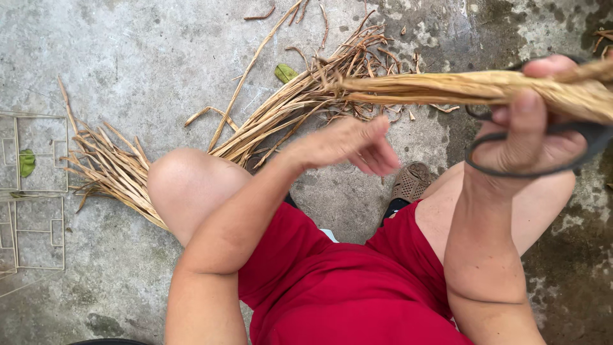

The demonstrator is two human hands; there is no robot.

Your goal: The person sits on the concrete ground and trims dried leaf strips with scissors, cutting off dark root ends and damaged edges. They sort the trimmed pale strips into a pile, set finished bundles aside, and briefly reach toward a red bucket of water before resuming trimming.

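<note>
A rough grey concrete floor fills the view, stained dark and mossy toward the right. A long pile of dry straw-coloured strips lies across it, fanning out at the left end and tangled at the upper right. A green leaf rests just beside the pile's upper part. At the left edge lie thin wire frames with square openings, and a second green leaf sits inside one. A brown perforated shoe shows lower down, near red shorts.
</note>
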